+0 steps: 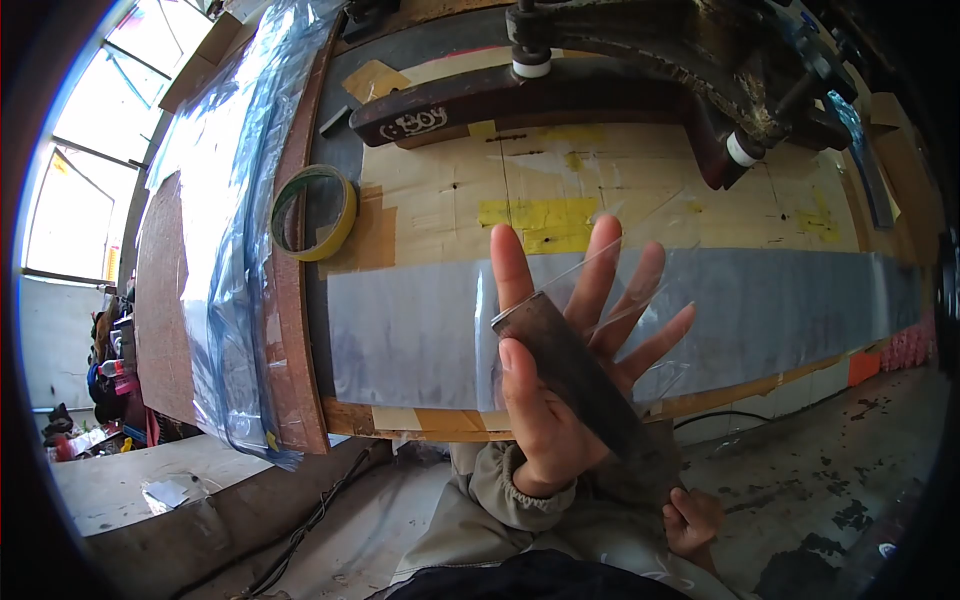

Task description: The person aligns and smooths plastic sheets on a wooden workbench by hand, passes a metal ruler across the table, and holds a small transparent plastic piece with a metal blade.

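Yellow tape roll (345, 226) lies farthest left, beyond a grey sheet (400, 335) on the bench (348, 416). My left hand (545, 425) is raised over the sheet's near edge, fingers splayed wide. A dark flat bar (578, 378) slants across it, upper end beside thumb and forefinger. Clear film (668, 374) (outline hard to trace) shows by the fingers. Lower right, my right hand (692, 522) is curled near the bar's blurred lower end; cannot tell whether it grips.

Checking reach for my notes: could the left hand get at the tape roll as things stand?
Probably yes: nothing visible stands between the left hand and the tape roll, and its fingers are spread. The dark bar in front of its palm might need setting aside first.
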Demonstrator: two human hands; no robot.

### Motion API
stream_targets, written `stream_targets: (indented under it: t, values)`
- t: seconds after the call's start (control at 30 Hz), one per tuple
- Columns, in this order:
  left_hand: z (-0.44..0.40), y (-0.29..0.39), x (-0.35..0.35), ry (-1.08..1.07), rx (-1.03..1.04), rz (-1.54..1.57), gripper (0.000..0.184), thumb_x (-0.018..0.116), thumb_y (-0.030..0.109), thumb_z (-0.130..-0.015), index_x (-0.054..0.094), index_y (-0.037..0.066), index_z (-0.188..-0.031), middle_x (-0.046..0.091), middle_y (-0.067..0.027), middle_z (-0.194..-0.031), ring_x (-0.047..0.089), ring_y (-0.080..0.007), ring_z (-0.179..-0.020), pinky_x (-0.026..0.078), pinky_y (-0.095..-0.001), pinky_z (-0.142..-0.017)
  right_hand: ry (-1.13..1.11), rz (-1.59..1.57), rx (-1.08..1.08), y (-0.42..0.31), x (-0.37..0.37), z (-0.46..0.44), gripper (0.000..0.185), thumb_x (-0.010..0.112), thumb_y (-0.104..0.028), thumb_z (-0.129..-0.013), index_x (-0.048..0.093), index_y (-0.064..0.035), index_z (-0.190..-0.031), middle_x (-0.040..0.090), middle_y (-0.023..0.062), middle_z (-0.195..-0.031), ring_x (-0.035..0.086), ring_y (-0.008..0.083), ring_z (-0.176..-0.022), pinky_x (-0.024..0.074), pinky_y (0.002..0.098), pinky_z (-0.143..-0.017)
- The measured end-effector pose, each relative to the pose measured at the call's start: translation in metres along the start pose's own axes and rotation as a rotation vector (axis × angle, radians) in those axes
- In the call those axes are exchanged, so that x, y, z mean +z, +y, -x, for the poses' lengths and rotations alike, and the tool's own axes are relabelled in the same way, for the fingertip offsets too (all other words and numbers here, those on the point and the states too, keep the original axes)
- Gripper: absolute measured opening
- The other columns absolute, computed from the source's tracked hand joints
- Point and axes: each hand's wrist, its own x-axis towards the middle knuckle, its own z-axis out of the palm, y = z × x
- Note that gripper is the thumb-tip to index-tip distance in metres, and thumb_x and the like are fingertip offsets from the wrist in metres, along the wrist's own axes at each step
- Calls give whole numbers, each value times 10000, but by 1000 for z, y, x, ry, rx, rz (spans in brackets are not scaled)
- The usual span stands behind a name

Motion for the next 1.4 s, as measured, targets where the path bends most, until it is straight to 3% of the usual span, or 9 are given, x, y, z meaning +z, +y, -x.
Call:
stream_targets:
  t: [0.13, 0.33, 0.5, 0.63, 0.77, 0.93, 1.03, 1.1, 1.4]
  values:
    - [0, 1, 0, 4, -4, -13, 658, 286, 554, -950, -126, 402, -1439, 132, -185, -1522, 168, -441, -1374, 269, -638, -1037, -77, -36, -31, 3, -5, 1, 269, 632, -198, -859, 636, -82, -1102, 577, 56, -620, 505, 220, -481, 389, 323, -478]
    - [0, 1, 1, 15, 6, -25, 663, 303, 549, -950, -112, 396, -1444, 150, -192, -1516, 189, -434, -1371, 275, -637, -1036, -2, -2, -9, 0, -1, -2, 204, 716, -238, -797, 708, -126, -968, 510, 36, -599, 508, 207, -475, 413, 314, -434]
    - [0, 7, 3, 3, -9, -59, 671, 328, 515, -957, -89, 359, -1459, 145, -214, -1510, 191, -426, -1374, 279, -611, -1051, 1, -35, 23, 3, 2, 2, 204, 700, -262, -812, 709, -141, -977, 491, 32, -567, 497, 204, -459, 403, 315, -426]
    - [-2, 13, 2, -31, -10, 52, 732, 444, 364, -945, -63, 328, -1471, 107, -240, -1508, 217, -392, -1374, 312, -541, -1065, -57, -84, -38, 0, -3, -7, 255, 639, -174, -839, 643, -40, -1056, 587, 78, -614, 544, 224, -475, 410, 310, -458]
    - [-5, 25, -11, -161, -19, 116, 827, 535, 233, -892, -43, 266, -1483, 89, -253, -1505, 252, -363, -1365, 337, -460, -1073, 16, -50, -46, 4, -1, -1, 255, 629, -190, -849, 644, -31, -1048, 596, 84, -632, 561, 239, -502, 423, 324, -478]
    - [-2, 33, -1, -49, -97, 59, 762, 485, 269, -932, -32, 199, -1487, 116, -259, -1499, 244, -368, -1369, 310, -433, -1089, 67, 49, -95, 8, -2, 4, 276, 631, -236, -861, 649, -27, -1040, 612, 99, -679, 575, 259, -549, 434, 339, -519]
    - [2, 30, 6, 12, -85, 28, 691, 421, 308, -967, -16, 184, -1488, 141, -260, -1494, 237, -374, -1372, 283, -438, -1102, 104, 6, -48, 6, -1, -2, 243, 663, -264, -846, 678, -114, -1036, 483, 37, -543, 463, 207, -423, 360, 326, -408]
    - [2, 30, 7, -8, -61, 2, 656, 381, 329, -982, -6, 168, -1487, 153, -259, -1492, 233, -376, -1373, 258, -442, -1115, 117, -4, -55, 1, 1, -7, 249, 659, -260, -849, 670, -105, -1044, 488, 39, -547, 460, 207, -424, 353, 326, -408]
    - [1, 29, 2, -50, -93, -13, 719, 422, 365, -965, 37, 20, -1465, 137, -213, -1510, 212, -323, -1389, 258, -462, -1117, 140, -29, -59, 1, 9, -6, 240, 660, -259, -848, 669, -101, -1029, 456, 34, -536, 430, 204, -416, 333, 318, -407]
